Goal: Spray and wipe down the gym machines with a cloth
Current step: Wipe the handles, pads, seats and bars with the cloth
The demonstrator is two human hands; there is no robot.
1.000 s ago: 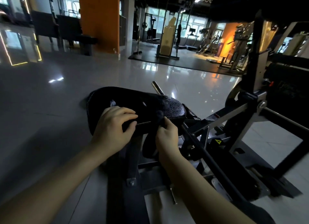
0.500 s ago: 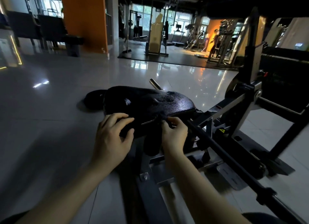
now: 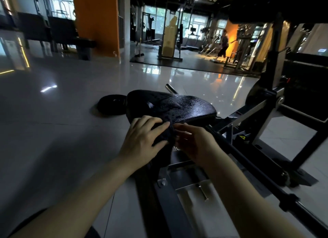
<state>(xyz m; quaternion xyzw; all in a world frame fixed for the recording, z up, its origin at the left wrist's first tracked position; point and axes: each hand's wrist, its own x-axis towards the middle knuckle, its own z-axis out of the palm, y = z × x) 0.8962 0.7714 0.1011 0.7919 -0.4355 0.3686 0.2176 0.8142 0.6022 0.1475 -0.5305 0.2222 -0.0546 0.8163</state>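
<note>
Our left hand (image 3: 142, 140) has slid onto the cloth (image 3: 166, 133), gripping it at the near edge of the seat pad (image 3: 186, 108). Our right hand (image 3: 195, 142) sits just beside; we cannot tell its grip. The wet pad stretches ahead, rightward.

The dark cloth (image 3: 167, 131) lies largely hidden under the left hand (image 3: 142, 140) gripping it. The right hand (image 3: 193, 142) is motion-blurred, its hold indeterminate. The machine frame (image 3: 252, 111) is cropped at right; the distant person (image 3: 224, 44) is too small to resolve.
</note>
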